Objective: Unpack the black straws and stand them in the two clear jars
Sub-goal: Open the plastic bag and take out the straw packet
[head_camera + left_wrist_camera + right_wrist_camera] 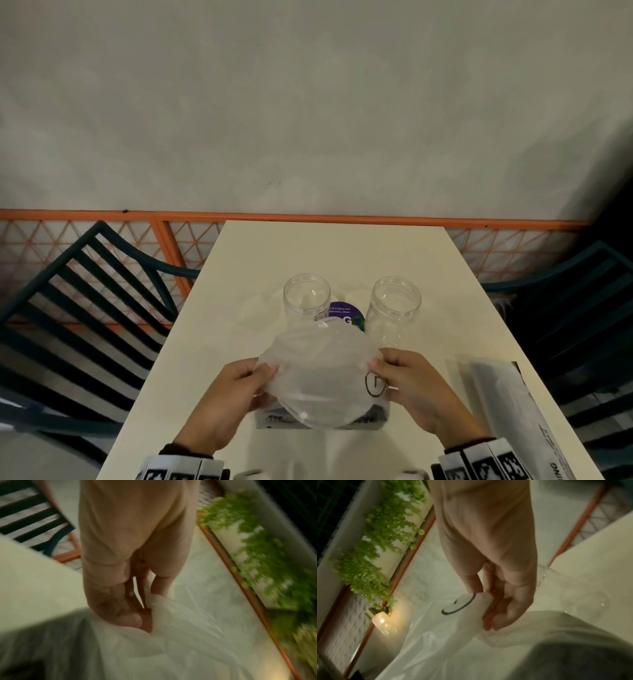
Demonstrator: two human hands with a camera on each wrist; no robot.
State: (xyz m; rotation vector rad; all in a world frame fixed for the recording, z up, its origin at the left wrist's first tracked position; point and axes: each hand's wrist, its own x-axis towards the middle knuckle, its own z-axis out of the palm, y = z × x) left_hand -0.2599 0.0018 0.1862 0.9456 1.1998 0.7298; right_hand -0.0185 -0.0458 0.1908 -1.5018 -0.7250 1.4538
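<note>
Left hand (pixel 228 394) and right hand (pixel 412 387) each pinch bag (pixel 318 370) mouth, grip closed on plastic. Best pull edges apart evenly, low over desk (pixel 342 253); jars (pixel 307 294) empty beyond.

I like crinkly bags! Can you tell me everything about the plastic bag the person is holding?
The plastic bag is thin, milky-clear and wrinkly, with a black round mark printed near one edge. Its mouth is pulled wide open. The left hand pinches one side and the right hand pinches the other. Its dark bottom rests on the white table, just in front of two empty clear jars.
</note>
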